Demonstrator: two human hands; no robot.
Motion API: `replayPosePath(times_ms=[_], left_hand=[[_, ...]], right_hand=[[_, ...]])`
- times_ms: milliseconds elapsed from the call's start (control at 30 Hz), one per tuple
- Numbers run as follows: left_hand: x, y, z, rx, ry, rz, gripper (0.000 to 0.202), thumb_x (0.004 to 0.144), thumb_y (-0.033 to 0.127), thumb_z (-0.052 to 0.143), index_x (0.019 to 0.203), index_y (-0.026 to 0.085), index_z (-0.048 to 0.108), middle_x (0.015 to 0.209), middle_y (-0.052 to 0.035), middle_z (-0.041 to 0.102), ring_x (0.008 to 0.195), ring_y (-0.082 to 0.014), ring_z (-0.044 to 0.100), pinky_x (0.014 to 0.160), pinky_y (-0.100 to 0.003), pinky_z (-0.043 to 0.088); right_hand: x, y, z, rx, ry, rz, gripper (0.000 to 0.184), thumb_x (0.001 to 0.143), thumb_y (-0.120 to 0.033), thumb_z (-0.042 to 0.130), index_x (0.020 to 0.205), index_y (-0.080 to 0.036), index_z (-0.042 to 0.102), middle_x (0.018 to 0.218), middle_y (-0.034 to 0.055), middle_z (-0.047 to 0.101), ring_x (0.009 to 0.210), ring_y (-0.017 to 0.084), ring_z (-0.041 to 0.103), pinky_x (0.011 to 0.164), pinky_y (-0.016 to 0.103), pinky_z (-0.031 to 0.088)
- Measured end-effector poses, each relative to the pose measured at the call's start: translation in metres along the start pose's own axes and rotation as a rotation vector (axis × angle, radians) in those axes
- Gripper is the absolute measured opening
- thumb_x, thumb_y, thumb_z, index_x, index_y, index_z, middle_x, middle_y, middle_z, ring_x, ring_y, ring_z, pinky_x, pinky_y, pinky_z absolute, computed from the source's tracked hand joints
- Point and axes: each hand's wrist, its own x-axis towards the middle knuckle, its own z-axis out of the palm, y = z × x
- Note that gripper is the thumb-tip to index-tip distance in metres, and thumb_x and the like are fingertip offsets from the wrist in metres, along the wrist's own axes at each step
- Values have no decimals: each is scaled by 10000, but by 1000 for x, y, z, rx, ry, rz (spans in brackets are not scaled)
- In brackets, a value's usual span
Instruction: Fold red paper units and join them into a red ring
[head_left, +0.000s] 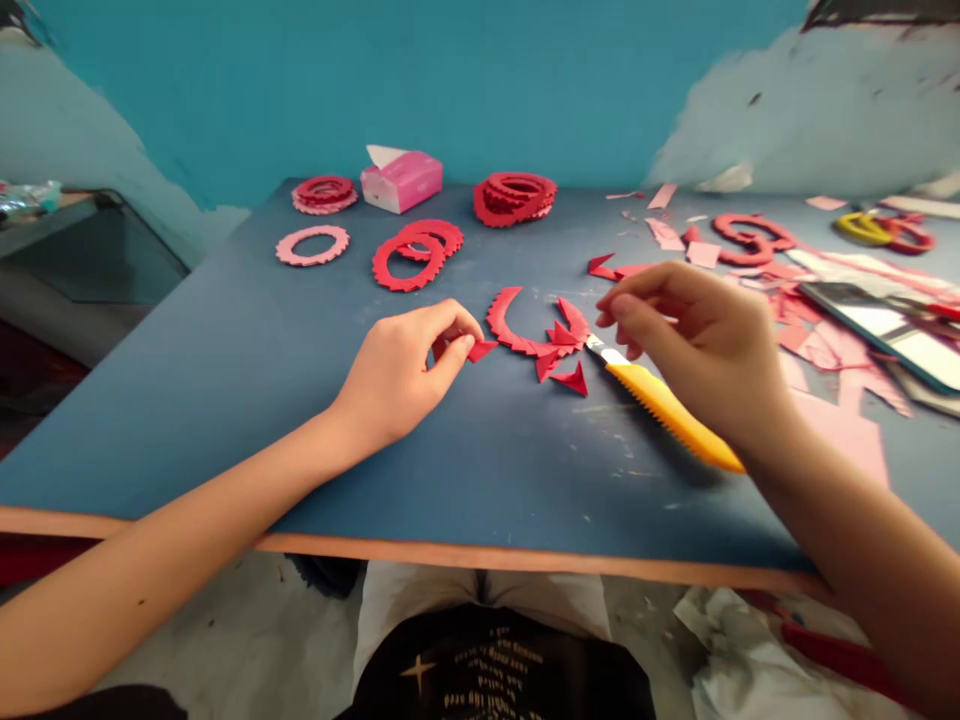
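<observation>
Between thumb and fingertips, my left hand point(405, 370) pinches a small folded red paper piece point(481, 350) just above the table. To its right lies a curved, unclosed chain of red folded paper point(517, 340), with loose folded pieces point(573, 380) at its lower right. My right hand point(690, 340) hovers over the handle of a yellow utility knife point(667, 415), fingers curled with thumb near the index finger. Whether anything sits in those right fingertips is too small to make out. The knife's blade end touches the right side of the red chain.
Finished red rings point(409, 262), a pink ring point(312, 246) and stacked rings point(516, 198) lie toward the back, near a pink tissue box point(403, 182). On the right are pink paper scraps point(840, 430), a phone point(889, 330) and yellow-handled scissors point(864, 228).
</observation>
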Motion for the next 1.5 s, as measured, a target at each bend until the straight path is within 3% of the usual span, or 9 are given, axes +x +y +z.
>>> replayPosePath(times_ms=[233,433,567,700,867,1100,1300,1467,1500], left_hand=[[8,-19,0,230,-114,-77,143,932,201,574,878,187,705,868,-15,688,750,-163,609,697,-306,419],[13,-29,-6,421,-110,6,136,910,275,658,976,185,735,1081,-81,693,1046,-268,630,881,-381,485],[20,-19,-16,445,-134,32,237,911,222,649,1137,160,683,1159,-99,679,1044,-267,649,882,-391,504],[40,-8,-13,393,-209,49,279,931,297,640,1174,160,654,1160,-92,698,1077,-262,651,903,-384,503],[69,-8,24,368,-176,-43,499,930,410,634,1294,73,576,1254,-181,673,1212,-339,586,1004,-475,467],[81,-19,60,244,-99,-62,436,850,183,697,1260,84,587,1125,-144,717,1083,-300,640,960,-463,502],[87,-26,59,32,52,-136,446,837,109,684,1264,90,557,1186,-128,681,938,-160,688,882,-305,567],[87,-30,41,-266,325,-56,430,776,89,728,1185,118,598,1189,-107,684,1047,-176,665,906,-308,564],[85,-31,38,-282,324,-18,436,770,96,732,1186,116,605,1197,-107,681,1045,-176,664,913,-313,559]], right_hand=[[28,17,-7,-546,-398,-250,195,898,-260,551,926,-205,736,865,79,718,691,212,633,654,369,456],[37,32,5,-607,-453,-216,176,887,-266,606,960,-187,744,942,96,727,882,277,672,722,384,486],[37,39,6,-604,-461,-266,201,919,-275,578,1005,-184,735,947,94,739,898,276,683,736,386,498],[36,42,6,-637,-416,-339,262,963,-250,487,1023,-167,729,1002,121,748,919,283,695,724,385,507],[32,42,7,-635,-358,-360,279,933,-170,466,1039,-160,725,1011,128,756,915,272,702,693,367,506],[31,39,3,-504,-213,-324,242,885,-143,482,974,-204,699,925,61,754,775,211,673,654,346,471],[29,36,0,-386,-55,-201,163,834,-126,443,850,-213,580,860,74,687,757,206,606,690,360,436],[33,34,-3,-206,10,-3,174,770,-100,390,763,-241,492,692,19,614,641,173,560,641,339,432],[34,33,-3,-199,6,10,172,772,-103,384,759,-242,484,698,19,609,634,169,554,625,334,431]])
